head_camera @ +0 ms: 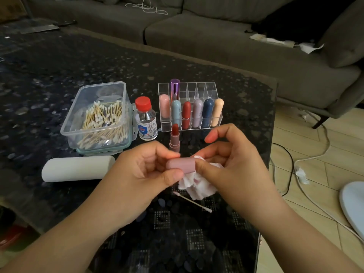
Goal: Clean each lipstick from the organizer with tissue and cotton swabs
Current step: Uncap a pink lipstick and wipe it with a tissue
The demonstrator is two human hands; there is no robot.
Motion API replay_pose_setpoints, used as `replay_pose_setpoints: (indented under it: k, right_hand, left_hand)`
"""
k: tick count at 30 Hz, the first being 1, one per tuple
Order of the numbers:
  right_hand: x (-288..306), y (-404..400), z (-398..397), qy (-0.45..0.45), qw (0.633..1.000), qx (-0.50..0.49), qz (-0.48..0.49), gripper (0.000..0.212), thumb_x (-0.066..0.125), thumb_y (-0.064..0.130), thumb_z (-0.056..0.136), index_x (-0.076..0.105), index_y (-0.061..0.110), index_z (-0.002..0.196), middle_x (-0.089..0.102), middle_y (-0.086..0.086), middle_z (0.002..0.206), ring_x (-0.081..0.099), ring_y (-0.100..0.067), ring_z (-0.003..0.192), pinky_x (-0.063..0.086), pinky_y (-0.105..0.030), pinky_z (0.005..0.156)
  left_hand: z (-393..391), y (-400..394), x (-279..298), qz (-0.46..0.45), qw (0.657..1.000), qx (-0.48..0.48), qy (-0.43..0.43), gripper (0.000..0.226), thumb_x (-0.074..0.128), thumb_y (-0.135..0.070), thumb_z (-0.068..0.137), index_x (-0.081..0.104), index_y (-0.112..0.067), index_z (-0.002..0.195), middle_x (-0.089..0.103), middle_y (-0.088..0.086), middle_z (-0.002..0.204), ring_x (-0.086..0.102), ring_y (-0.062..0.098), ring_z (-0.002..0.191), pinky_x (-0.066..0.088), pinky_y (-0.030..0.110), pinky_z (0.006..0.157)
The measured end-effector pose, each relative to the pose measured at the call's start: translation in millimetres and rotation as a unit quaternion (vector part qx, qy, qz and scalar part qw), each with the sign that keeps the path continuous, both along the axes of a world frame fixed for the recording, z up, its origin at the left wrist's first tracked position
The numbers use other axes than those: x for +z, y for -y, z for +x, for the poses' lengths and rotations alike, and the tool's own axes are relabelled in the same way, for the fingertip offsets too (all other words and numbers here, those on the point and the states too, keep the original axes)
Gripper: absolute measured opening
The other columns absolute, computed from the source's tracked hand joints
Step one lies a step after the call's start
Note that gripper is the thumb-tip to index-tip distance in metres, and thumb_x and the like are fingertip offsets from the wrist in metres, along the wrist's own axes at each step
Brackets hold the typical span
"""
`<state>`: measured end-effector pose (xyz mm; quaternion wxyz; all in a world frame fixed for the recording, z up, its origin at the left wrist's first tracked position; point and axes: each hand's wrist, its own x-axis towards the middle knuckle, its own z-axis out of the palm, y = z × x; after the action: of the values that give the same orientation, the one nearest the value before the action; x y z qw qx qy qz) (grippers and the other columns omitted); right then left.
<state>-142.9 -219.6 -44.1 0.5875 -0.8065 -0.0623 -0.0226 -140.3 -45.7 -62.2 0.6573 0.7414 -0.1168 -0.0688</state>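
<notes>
My left hand (143, 168) pinches a mauve lipstick cap (180, 164) lying sideways. My right hand (226, 160) grips a crumpled, pink-stained tissue (197, 184) and presses it into the cap's open end. The uncapped lipstick (175, 138), red bullet up, stands on the table just behind my hands. A clear acrylic organizer (208, 89) behind it holds several capped lipsticks in pastel, red, navy and purple. A used cotton swab (194, 202) lies on the table below the tissue.
A clear plastic box of cotton swabs (98, 119) sits at left, with a red-capped bottle of clear liquid (146, 121) beside it. A white tissue roll (78, 168) lies in front of the box. The dark glass table's right edge (272, 134) borders a floor with cables.
</notes>
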Motion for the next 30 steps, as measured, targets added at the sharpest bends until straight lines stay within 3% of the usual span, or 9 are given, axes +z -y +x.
replay_pose_setpoints:
  k: [4, 6, 9, 14, 16, 20, 24, 28, 30]
  right_hand:
    - [-3.6, -0.5, 1.9, -0.035, 0.999, -0.006, 0.033, 0.035, 0.072, 0.010, 0.078, 0.048, 0.034, 0.087, 0.071, 0.004, 0.077, 0.061, -0.008, 0.060, 0.046, -0.024, 0.054]
    - [-1.9, -1.1, 2.1, -0.013, 0.999, -0.012, 0.028, 0.035, 0.071, 0.009, 0.078, 0.048, 0.033, 0.087, 0.071, 0.006, 0.076, 0.061, -0.008, 0.061, 0.045, -0.022, 0.054]
    - [0.8, -2.8, 0.7, 0.018, 1.000, -0.004, 0.001, 0.036, 0.071, 0.007, 0.079, 0.047, 0.033, 0.088, 0.069, 0.009, 0.076, 0.063, -0.003, 0.064, 0.044, -0.014, 0.053]
    - [-5.7, -0.1, 3.0, -0.012, 1.000, -0.007, -0.014, 0.038, 0.072, 0.008, 0.078, 0.048, 0.036, 0.087, 0.070, 0.006, 0.076, 0.061, -0.005, 0.059, 0.044, -0.017, 0.050]
    - [-7.5, 0.7, 4.0, -0.029, 0.999, -0.004, -0.020, 0.037, 0.073, 0.011, 0.077, 0.048, 0.036, 0.088, 0.071, 0.007, 0.076, 0.061, -0.004, 0.058, 0.044, -0.017, 0.050]
    - [-5.4, 10.7, 9.5, 0.053, 0.992, -0.055, -0.103, 0.031, 0.074, 0.015, 0.078, 0.051, 0.033, 0.088, 0.067, 0.010, 0.077, 0.061, 0.005, 0.074, 0.046, -0.007, 0.065]
    - [-11.6, 27.8, 25.4, 0.108, 0.975, -0.093, -0.170, 0.036, 0.064, 0.002, 0.082, 0.049, 0.033, 0.090, 0.061, 0.015, 0.093, 0.059, 0.003, 0.088, 0.040, 0.000, 0.072]
    - [-32.8, 25.7, 40.3, 0.197, 0.937, -0.099, -0.271, 0.027, 0.061, -0.008, 0.079, 0.058, 0.010, 0.099, 0.048, 0.005, 0.098, 0.053, -0.008, 0.085, 0.040, -0.009, 0.074]
    - [-43.6, 22.6, 45.1, 0.206, 0.920, -0.063, -0.327, 0.026, 0.062, -0.008, 0.078, 0.060, 0.007, 0.098, 0.053, 0.001, 0.091, 0.054, -0.014, 0.082, 0.041, -0.017, 0.074]
  left_hand:
    - [2.0, -1.3, -0.4, -0.057, 0.998, -0.005, -0.032, 0.027, 0.071, -0.013, 0.066, 0.067, -0.015, 0.093, 0.071, 0.010, 0.087, 0.068, 0.016, 0.079, 0.053, 0.019, 0.068]
    - [0.9, 0.6, 1.8, -0.054, 0.996, -0.003, -0.076, 0.031, 0.068, -0.033, 0.071, 0.066, -0.015, 0.097, 0.069, 0.007, 0.077, 0.063, 0.017, 0.067, 0.050, 0.021, 0.060]
    - [1.0, 1.3, -0.4, 0.014, 0.998, -0.003, -0.067, 0.051, 0.056, -0.060, 0.080, 0.066, -0.010, 0.084, 0.061, 0.004, 0.064, 0.054, 0.014, 0.056, 0.042, 0.022, 0.054]
    - [2.9, -0.6, 0.0, 0.027, 0.999, -0.028, -0.018, 0.013, 0.071, -0.024, 0.075, 0.070, -0.021, 0.088, 0.071, 0.005, 0.080, 0.065, 0.013, 0.071, 0.052, 0.019, 0.065]
    - [2.1, -1.0, -2.4, 0.027, 0.999, -0.017, -0.026, 0.015, 0.074, -0.020, 0.074, 0.070, -0.021, 0.088, 0.072, 0.008, 0.086, 0.069, 0.019, 0.080, 0.055, 0.025, 0.073]
    - [2.7, -1.8, -3.4, 0.090, 0.993, 0.057, -0.055, 0.009, 0.072, -0.018, 0.075, 0.067, -0.025, 0.079, 0.070, 0.005, 0.076, 0.064, 0.023, 0.071, 0.050, 0.034, 0.071]
    - [6.8, -5.9, -6.8, 0.220, 0.969, 0.104, -0.043, 0.013, 0.074, -0.020, 0.073, 0.062, -0.025, 0.076, 0.068, -0.004, 0.073, 0.063, 0.009, 0.067, 0.049, 0.027, 0.068]
    - [4.3, -4.2, -8.2, 0.313, 0.945, 0.097, 0.008, 0.021, 0.074, -0.020, 0.075, 0.056, -0.030, 0.078, 0.066, -0.009, 0.075, 0.061, 0.001, 0.071, 0.051, 0.029, 0.074]
    - [4.8, -4.5, -6.7, 0.333, 0.938, 0.097, 0.016, 0.023, 0.073, -0.020, 0.077, 0.055, -0.034, 0.081, 0.064, -0.013, 0.079, 0.059, -0.001, 0.076, 0.050, 0.027, 0.077]
